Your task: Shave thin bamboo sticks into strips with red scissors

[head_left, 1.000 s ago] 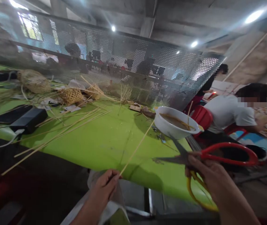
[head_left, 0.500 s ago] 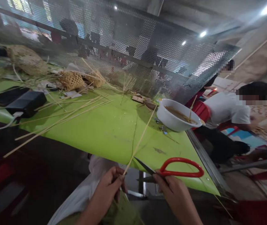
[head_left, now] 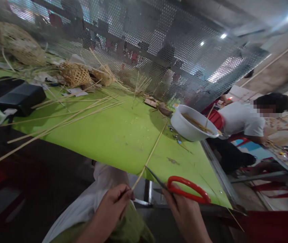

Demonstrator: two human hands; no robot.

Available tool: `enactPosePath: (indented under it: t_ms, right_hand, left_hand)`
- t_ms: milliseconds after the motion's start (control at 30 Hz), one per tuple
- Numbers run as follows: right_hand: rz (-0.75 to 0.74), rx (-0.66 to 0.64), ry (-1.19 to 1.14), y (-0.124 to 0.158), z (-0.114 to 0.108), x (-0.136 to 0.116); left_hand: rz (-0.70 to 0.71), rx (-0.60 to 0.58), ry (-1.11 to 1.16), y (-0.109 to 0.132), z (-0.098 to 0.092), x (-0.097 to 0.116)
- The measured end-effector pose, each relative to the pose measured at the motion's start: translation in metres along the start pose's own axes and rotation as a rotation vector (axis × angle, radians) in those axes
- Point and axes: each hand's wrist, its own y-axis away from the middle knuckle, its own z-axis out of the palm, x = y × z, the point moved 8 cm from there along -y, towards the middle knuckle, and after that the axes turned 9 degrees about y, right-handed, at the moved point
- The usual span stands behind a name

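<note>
Between the thumb and fingers of my left hand point(head_left: 116, 199) is pinched the near end of a thin bamboo strip point(head_left: 152, 151). The strip slants away over the green tabletop point(head_left: 103, 135) toward the white bowl. My right hand point(head_left: 184, 211) is closed around red-handled scissors point(head_left: 189, 189), some of its fingers hidden behind the handle. The blades are parted, and the upper blade's tip meets the strip just past the table's near edge, as far as I can tell. Both hands are over my lap, in front of the table.
A white bowl point(head_left: 192, 133) of brownish liquid holds a stick at the right. More bamboo strips point(head_left: 68, 123) stick out over the table's front edge. Woven baskets point(head_left: 75, 75) and a black box point(head_left: 22, 98) stand left. Behind rises a perforated metal panel point(head_left: 139, 44). A person point(head_left: 240, 118) sits right.
The scissors have tilted, their handle dropping and shifting left, with the blade tip still near the strip. My left hand keeps its pinch. The whole view has shifted slightly.
</note>
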Motion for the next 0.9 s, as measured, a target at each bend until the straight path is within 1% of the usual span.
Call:
enactPosePath:
  t_ms: [67,133,333,433,633,700,833,900]
  right_hand:
    - [-0.062,0.047,0.020,0.001,-0.005,-0.008]
    - [-0.094,0.055,0.034,0.001,-0.007,-0.010]
    - [-0.091,0.073,0.042,-0.004,-0.006,-0.013]
    - [-0.119,0.036,0.008,-0.003,0.001,-0.015]
    - [-0.043,0.042,-0.011,-0.007,0.005,-0.001]
    - [-0.050,0.031,-0.035,-0.008,0.005,-0.002]
    - [-0.052,0.030,-0.053,-0.005,0.004,-0.003]
    - [-0.048,0.061,-0.030,-0.003,0.002,-0.005]
  left_hand:
    - [-0.007,-0.002,0.008,-0.002,0.001,-0.005]
    - [-0.015,0.007,0.007,-0.004,0.001,-0.007]
    - [-0.020,0.021,0.076,-0.006,0.004,-0.002]
    - [-0.027,0.028,0.078,-0.008,0.005,0.000]
    - [-0.041,0.036,0.006,-0.004,0.006,0.008]
    - [-0.041,0.040,0.006,-0.003,0.006,0.009]
    - [-0.057,0.034,0.029,-0.003,0.007,0.002]
    - [-0.067,0.040,0.040,-0.004,0.007,-0.003]
